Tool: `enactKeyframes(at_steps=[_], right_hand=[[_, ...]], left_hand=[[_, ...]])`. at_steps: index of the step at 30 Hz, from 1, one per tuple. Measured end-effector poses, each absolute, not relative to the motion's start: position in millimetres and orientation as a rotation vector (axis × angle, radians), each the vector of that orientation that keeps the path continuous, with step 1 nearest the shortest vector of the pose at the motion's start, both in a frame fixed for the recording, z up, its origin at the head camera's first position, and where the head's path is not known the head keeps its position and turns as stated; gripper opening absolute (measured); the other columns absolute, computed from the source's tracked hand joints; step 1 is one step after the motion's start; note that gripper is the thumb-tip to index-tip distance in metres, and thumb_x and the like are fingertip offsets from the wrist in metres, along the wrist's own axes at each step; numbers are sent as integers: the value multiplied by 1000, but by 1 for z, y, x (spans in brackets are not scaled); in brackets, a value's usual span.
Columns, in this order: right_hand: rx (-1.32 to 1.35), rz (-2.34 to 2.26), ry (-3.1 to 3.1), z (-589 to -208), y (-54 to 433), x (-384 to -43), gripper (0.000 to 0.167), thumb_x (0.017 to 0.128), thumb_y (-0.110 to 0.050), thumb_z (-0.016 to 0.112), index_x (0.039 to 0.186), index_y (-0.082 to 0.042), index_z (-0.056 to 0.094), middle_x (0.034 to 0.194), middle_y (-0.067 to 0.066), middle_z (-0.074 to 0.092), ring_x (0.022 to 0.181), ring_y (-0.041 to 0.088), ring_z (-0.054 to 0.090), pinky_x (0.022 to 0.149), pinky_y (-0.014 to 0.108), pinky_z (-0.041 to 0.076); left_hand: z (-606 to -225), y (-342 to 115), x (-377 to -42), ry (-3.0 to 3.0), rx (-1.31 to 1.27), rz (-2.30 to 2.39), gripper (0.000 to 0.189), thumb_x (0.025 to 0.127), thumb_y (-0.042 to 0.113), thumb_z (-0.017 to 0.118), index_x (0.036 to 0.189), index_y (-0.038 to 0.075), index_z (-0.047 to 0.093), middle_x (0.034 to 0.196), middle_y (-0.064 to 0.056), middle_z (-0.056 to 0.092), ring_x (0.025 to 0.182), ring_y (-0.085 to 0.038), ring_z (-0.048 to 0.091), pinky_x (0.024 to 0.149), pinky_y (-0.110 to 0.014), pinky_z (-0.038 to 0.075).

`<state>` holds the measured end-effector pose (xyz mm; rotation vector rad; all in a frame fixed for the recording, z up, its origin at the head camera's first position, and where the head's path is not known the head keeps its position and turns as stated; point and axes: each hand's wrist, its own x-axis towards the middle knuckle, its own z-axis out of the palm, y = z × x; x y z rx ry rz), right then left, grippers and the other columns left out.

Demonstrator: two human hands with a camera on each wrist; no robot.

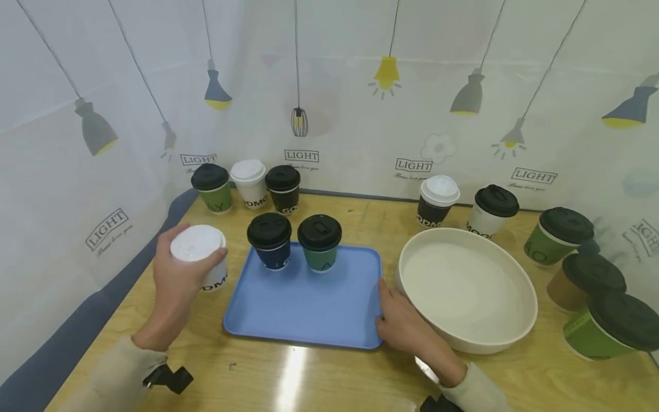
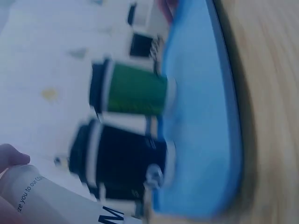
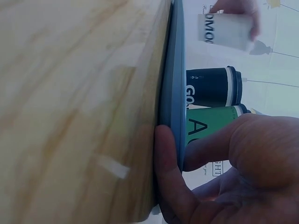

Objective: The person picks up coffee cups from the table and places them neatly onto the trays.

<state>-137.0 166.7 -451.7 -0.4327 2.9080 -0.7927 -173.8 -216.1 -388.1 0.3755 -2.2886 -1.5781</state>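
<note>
At the left, my left hand grips a white paper cup with a white lid, fingers and thumb around its upper part. The cup is upright, left of the blue tray; I cannot tell whether its base touches the table. On the tray's back half stand a dark blue cup and a green cup, both with black lids. My right hand pinches the tray's right rim, thumb and fingers on either side of it in the right wrist view.
Behind the tray at left stand a green cup, a white cup and a black cup. A round cream dish sits right of the tray. Several lidded cups, including a black one and a green one, surround it.
</note>
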Motion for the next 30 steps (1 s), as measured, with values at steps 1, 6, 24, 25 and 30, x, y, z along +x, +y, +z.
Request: enactKeyframes(at_steps=[1,6,24,25,30], right_hand=[[-432,-793,2908,-452,167,-137,74,86,2,60,150,23,29,140,43,51,129,49,56,107,58,50],[-419,-799,2894,-452,167,-137,74,87,1,60,151,22,28,140,43,51,130,48,55,108,57,49],[-449,-827,2912,-453,170,-140,76,83,4,62,148,25,29,134,43,55,124,49,59,104,58,51],[-454,-833,2913,-454,169,-139,76,82,4,61,148,25,29,133,43,56,123,49,59,103,59,52],[-476,-837,2955,-456,169,-139,71,76,6,61,142,21,41,116,34,64,107,42,64,92,57,54]], left_hand=[[-384,-208,-167,-2285,356,-1602,90,82,23,88,156,20,37,157,-9,42,140,-31,43,114,-59,40],[-366,-171,-146,-2341,195,-1722,88,80,16,89,153,20,42,151,-10,46,135,-31,45,110,-54,40],[-410,-30,-166,-2520,-283,-1994,88,73,33,95,147,26,47,136,-2,61,120,-21,61,104,-44,51],[-411,-26,-167,-2534,-288,-1986,89,72,35,95,147,28,47,135,0,61,120,-20,61,103,-44,51],[-414,-9,-175,-2542,-325,-1937,91,69,42,96,146,32,48,134,3,62,120,-19,60,103,-44,51]])
